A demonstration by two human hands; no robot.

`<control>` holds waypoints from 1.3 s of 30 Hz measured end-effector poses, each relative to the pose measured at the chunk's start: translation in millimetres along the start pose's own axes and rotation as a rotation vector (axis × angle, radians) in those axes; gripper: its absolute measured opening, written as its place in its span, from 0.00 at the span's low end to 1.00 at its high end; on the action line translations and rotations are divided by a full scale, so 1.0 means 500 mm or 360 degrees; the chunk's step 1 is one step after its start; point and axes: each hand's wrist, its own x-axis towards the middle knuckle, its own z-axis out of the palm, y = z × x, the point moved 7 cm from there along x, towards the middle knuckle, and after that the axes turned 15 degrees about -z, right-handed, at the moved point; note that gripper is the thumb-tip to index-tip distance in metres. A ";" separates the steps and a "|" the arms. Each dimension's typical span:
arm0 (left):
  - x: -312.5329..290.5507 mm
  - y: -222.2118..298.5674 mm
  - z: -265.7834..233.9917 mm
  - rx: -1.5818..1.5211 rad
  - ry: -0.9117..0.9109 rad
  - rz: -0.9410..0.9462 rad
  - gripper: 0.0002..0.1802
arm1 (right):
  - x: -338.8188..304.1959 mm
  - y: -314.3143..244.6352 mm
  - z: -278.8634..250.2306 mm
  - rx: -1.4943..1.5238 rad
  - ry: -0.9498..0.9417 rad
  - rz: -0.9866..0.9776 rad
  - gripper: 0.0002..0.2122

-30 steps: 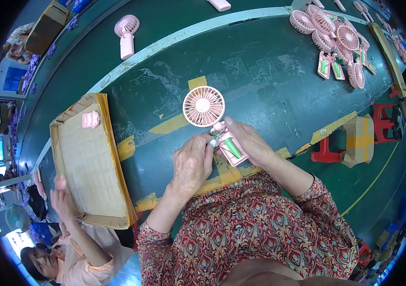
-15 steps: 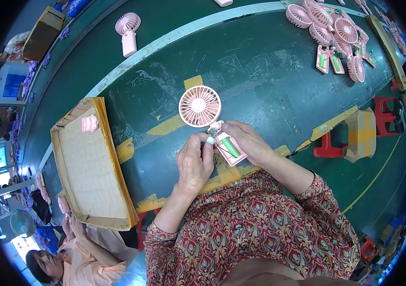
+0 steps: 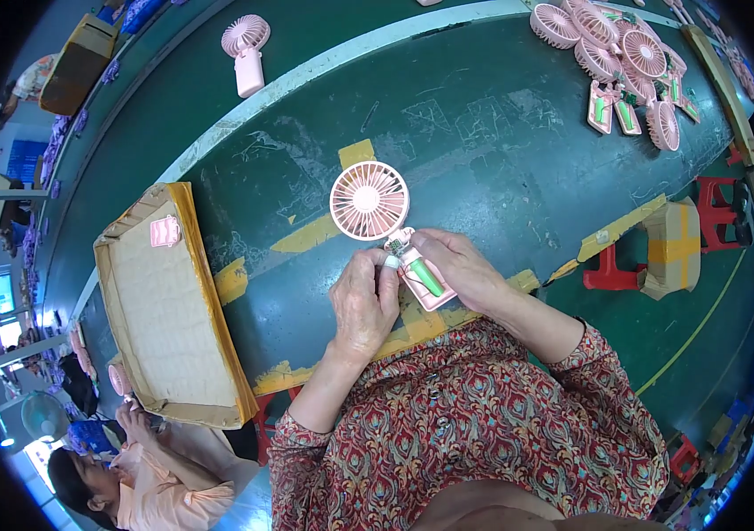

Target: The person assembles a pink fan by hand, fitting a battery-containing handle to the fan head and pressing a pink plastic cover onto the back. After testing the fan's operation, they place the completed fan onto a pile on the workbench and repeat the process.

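Observation:
A pink handheld fan (image 3: 370, 201) lies between my hands near the table's front edge, its round head pointing away from me. Its handle is uncovered, showing a green battery cell (image 3: 424, 276), thin wires and a small circuit board (image 3: 399, 247) by the neck. My left hand (image 3: 363, 296) pinches the handle's left side near the board, the thumb pressed close to it. My right hand (image 3: 458, 268) is closed round the right side, fingertips at the neck. Exactly what sits between the left fingertips is hidden.
To the left stands a shallow cardboard tray (image 3: 164, 310) with a pink cover piece (image 3: 164, 231) in it. Several pink fans (image 3: 643, 55) are heaped at the far right. Another fan (image 3: 249, 71) lies on the green belt beyond the pale rail. A co-worker (image 3: 160, 465) sits lower left.
The fan on the far belt has shifted slightly right and away. My hands stay nearly in place, with small finger movements at the handle. The co-worker's hands have moved a little.

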 end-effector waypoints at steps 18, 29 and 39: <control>0.000 0.026 -0.004 0.0149 0.0019 0.0169 0.08 | -0.008 -0.017 0.006 0.0001 -0.0164 -0.0021 0.17; -0.007 0.076 -0.005 0.0386 -0.0007 0.0563 0.20 | -0.010 -0.033 0.025 -0.0074 -0.0392 -0.0157 0.14; -0.002 0.071 0.002 0.0453 -0.0052 0.0573 0.19 | -0.010 -0.040 0.026 -0.0241 -0.0391 -0.0273 0.15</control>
